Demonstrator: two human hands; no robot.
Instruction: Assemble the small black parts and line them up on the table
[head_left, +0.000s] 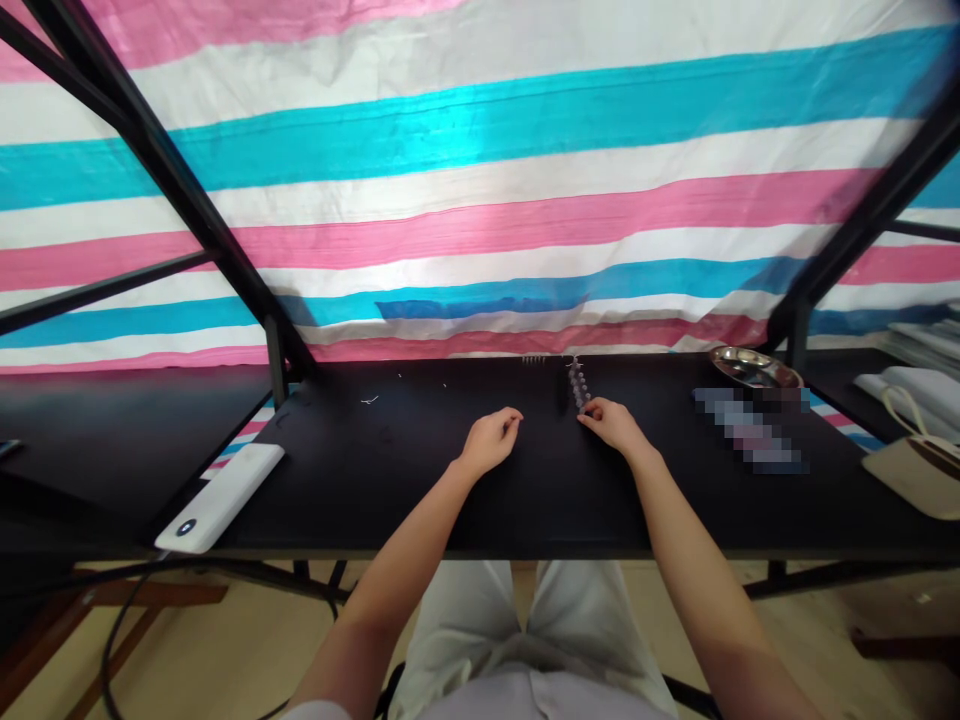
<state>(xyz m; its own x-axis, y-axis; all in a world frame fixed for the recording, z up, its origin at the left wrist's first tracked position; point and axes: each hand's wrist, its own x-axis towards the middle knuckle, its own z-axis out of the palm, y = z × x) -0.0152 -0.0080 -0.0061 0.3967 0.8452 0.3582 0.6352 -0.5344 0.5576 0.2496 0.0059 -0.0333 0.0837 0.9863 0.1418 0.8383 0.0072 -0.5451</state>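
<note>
The right hand (pixel 616 425) pinches the near end of a beaded strand (pixel 577 382), which runs toward the far edge of the black table (pixel 555 500). The left hand (pixel 491 438) is curled; whether it holds something, I cannot tell. A metal dish (pixel 756 368) lies far right, a white device (pixel 225 492) near left.

No text readable; the round display (pixel 187 527) seems too small.

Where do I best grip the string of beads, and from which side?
Probably best pinched at its near end: the string of beads is slim and runs roughly front to back, so thumb and finger should fit across it. Come from the near right, where the right hand has its fingertips.
</note>
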